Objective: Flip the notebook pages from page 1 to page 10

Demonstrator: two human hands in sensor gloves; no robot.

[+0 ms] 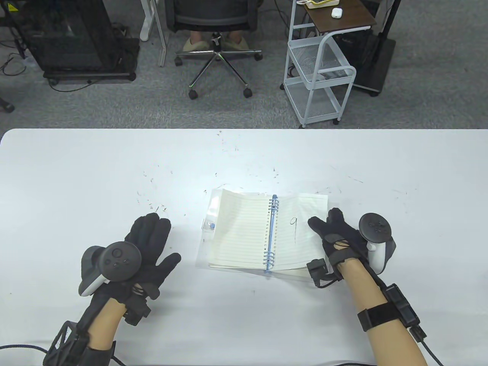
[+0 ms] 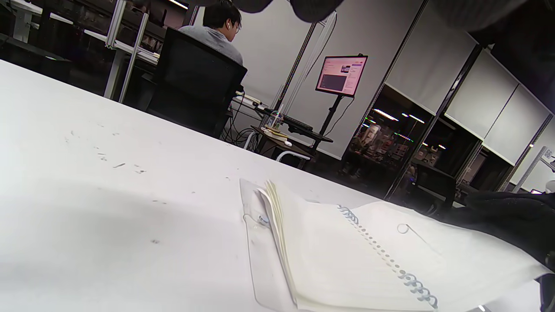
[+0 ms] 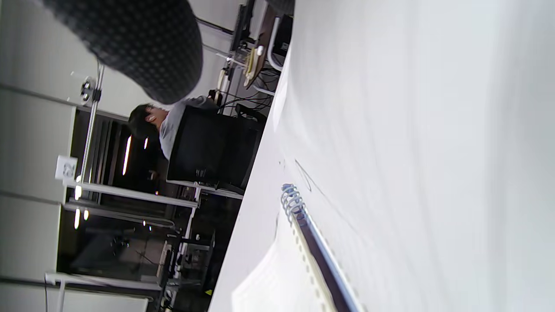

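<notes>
A spiral notebook (image 1: 244, 232) lies open on the white table (image 1: 95, 183), with a blue binding (image 1: 272, 232) down its middle. The right page shows a handwritten 9 (image 1: 293, 228). My right hand (image 1: 331, 232) rests on the right page's outer edge, fingers spread flat. My left hand (image 1: 152, 248) lies open on the table to the left of the notebook, apart from it, holding nothing. The notebook also shows in the left wrist view (image 2: 347, 251), and its binding shows in the right wrist view (image 3: 312, 242).
A clear plastic cover (image 1: 209, 225) sticks out under the notebook's left pages. Small dark specks (image 1: 152, 206) dot the table. Beyond the far edge stand an office chair (image 1: 213, 34) and a white wire cart (image 1: 320, 72).
</notes>
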